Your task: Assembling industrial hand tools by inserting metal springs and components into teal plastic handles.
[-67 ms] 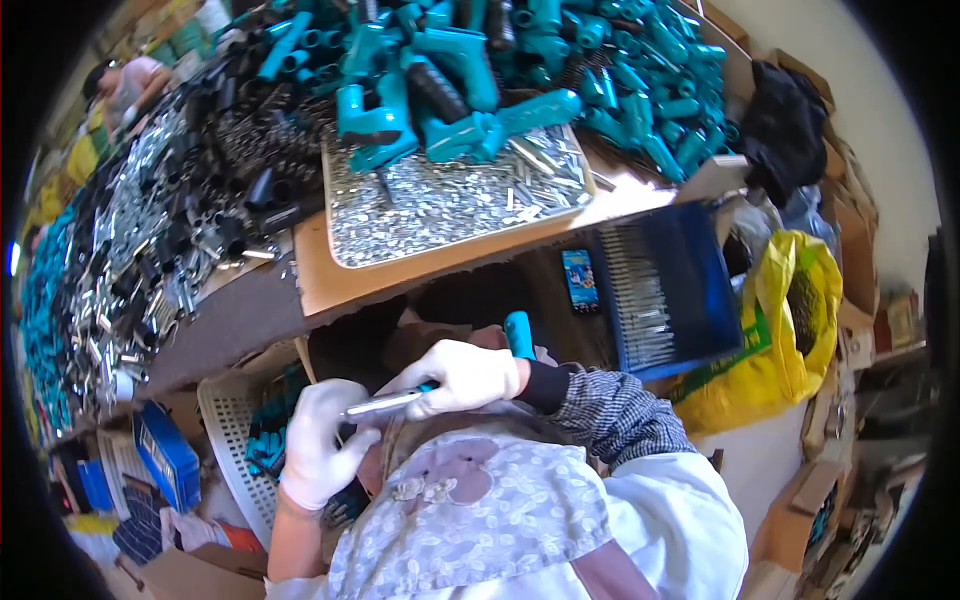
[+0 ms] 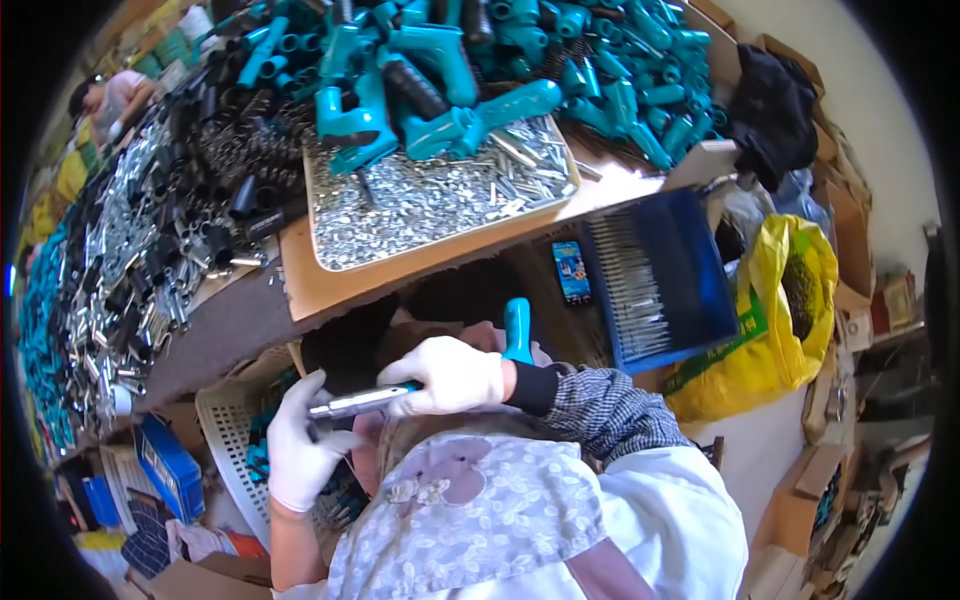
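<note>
Evidently the workbench is the largest thing here, and on it sits a heap of teal housings. Glossy and hollow at their ends, they look like hard plastic: probably light, stiff and a little slippery, best taken by the grip part. In front of them a tray is filled with small metal pieces, which would likely slide and scatter if tipped.

Below the bench edge, over the lap, are the two white-gloved hands. The right hand is curled closed around the rear of a metal tube; the left hand has its thumb and fingers parted about the tube's far end, though whether it touches I cannot tell. The tube, lying between the hands and slightly tilted, looks rigid and dense for its size, not fragile, and its smooth round side could turn in a glove; the firmest hold is probably near the rear, with light guidance at the tip. A teal handle stands up behind the right wrist; whether it joins the tube is hidden.

As for writing, the yellow bag bears a green printed patch with lettering, the blue box pale markings, and the phone a bright screen too small to read; on the tube no label can be made out
</note>
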Action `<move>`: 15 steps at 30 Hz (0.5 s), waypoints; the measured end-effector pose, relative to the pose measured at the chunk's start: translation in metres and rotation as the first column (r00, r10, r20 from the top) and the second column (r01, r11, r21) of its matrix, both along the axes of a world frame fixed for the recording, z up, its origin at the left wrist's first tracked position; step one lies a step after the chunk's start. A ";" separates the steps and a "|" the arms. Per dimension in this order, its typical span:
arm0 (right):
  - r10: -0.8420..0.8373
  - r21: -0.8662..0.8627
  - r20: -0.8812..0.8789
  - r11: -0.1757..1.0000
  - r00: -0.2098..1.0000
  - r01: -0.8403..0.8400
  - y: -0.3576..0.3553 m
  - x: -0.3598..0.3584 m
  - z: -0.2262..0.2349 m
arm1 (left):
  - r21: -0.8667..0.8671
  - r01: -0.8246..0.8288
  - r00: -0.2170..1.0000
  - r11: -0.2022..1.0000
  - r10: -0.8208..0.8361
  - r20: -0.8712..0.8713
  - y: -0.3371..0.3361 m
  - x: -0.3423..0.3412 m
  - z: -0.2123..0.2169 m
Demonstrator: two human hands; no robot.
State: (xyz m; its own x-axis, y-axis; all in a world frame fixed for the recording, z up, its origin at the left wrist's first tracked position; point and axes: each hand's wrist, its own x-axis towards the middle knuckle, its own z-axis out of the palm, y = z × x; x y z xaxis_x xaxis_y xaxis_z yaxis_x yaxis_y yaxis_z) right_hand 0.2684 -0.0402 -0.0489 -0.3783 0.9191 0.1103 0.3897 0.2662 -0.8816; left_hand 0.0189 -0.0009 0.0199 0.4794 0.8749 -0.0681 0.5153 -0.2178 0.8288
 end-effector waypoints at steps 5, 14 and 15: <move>-0.039 -0.006 0.030 0.999 0.999 0.040 0.002 -0.004 -0.002 | 0.396 0.260 0.957 0.881 -0.289 0.016 0.012 -0.006 -0.017; -0.034 0.065 0.090 0.998 0.995 0.028 0.000 -0.004 -0.001 | -0.098 -0.019 0.998 0.995 0.013 -0.061 0.005 -0.007 -0.013; -0.029 0.051 0.027 0.998 0.999 0.028 0.002 -0.001 -0.006 | 0.361 0.234 0.970 0.903 -0.243 -0.020 0.006 0.000 -0.013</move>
State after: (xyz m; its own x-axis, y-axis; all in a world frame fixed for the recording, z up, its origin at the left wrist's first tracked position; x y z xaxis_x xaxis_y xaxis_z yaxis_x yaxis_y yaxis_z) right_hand 0.2676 -0.0386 -0.0548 -0.3557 0.9230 0.1467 0.4219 0.2987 -0.8560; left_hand 0.0193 0.0049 0.0066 0.6741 0.6978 0.2425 0.3912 -0.6156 0.6841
